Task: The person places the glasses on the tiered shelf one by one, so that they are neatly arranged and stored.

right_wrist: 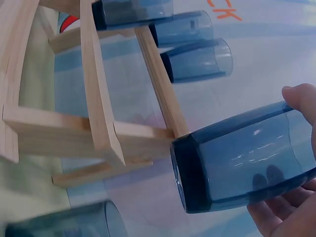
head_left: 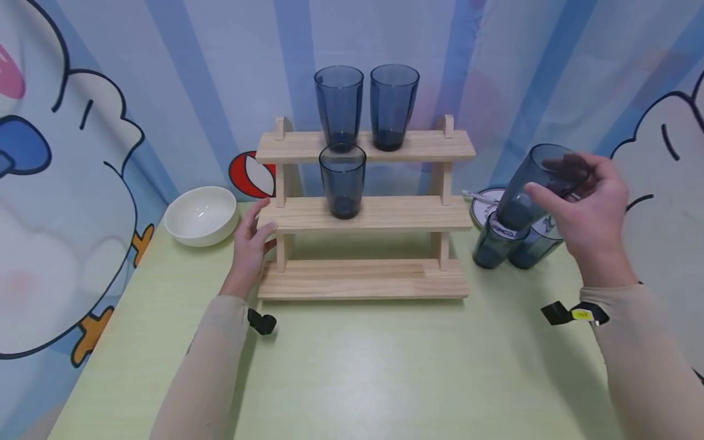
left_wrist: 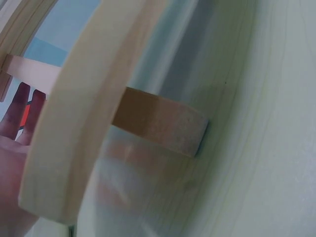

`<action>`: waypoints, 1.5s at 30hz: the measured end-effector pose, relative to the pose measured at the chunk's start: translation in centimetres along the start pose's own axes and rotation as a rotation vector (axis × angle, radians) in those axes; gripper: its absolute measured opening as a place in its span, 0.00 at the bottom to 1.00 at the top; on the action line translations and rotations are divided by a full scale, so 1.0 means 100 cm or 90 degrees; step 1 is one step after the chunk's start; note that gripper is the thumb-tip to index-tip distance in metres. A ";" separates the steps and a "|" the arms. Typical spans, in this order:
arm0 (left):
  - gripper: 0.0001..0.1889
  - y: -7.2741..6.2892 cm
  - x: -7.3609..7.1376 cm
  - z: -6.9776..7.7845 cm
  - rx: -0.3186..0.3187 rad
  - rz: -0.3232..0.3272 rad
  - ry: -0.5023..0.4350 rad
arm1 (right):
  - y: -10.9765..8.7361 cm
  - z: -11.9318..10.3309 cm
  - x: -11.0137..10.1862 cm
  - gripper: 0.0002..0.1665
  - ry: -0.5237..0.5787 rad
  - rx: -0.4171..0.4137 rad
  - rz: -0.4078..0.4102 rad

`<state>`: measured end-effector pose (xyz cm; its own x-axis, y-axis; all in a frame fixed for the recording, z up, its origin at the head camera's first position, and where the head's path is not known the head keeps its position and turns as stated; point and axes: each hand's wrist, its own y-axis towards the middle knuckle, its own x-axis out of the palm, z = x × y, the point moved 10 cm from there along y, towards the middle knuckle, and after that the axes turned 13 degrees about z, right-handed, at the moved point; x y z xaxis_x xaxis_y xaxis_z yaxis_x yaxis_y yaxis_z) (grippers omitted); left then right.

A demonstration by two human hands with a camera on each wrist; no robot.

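Observation:
My right hand [head_left: 599, 214] holds a tall smoky-blue drinking glass [head_left: 528, 186], thumb on one side and fingers on the other. The glass is tilted above two more glasses [head_left: 491, 247] on the table; in the right wrist view its thick base [right_wrist: 190, 175] points toward the rack. At the left end of the wooden three-tier rack [head_left: 363, 290], my left hand [head_left: 250, 247] touches the middle shelf's end, its fingers [left_wrist: 19, 111] extended in the left wrist view. Two glasses [head_left: 338, 107] stand on the top shelf, and one glass [head_left: 343, 183] on the middle shelf.
A white bowl [head_left: 201, 215] stands on the table [head_left: 352, 366] left of the rack. Behind the glasses at right lies a patterned plate [head_left: 480, 211] with a light-coloured utensil [head_left: 480, 197] on it. A striped blue curtain [head_left: 231, 79] hangs behind the table.

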<state>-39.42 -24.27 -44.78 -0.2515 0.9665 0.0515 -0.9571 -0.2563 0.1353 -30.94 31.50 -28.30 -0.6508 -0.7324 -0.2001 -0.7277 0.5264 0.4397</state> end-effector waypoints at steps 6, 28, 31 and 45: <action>0.28 -0.001 0.000 -0.001 -0.001 0.001 -0.001 | -0.010 -0.008 0.035 0.41 -0.020 -0.012 -0.037; 0.29 0.000 -0.001 -0.002 -0.001 0.005 0.000 | -0.030 -0.041 0.141 0.43 0.098 -0.028 -0.134; 0.28 -0.001 -0.001 -0.001 -0.001 0.005 0.002 | -0.034 -0.041 0.154 0.43 0.096 -0.020 -0.151; 0.27 0.001 0.000 -0.003 -0.006 0.005 0.000 | -0.048 -0.036 0.194 0.45 0.135 -0.002 -0.195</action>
<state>-39.58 -24.30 -45.10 -0.2597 0.9642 0.0532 -0.9562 -0.2645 0.1255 -39.33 13.22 -31.14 -0.3431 -0.9293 -0.1368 -0.8809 0.2677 0.3903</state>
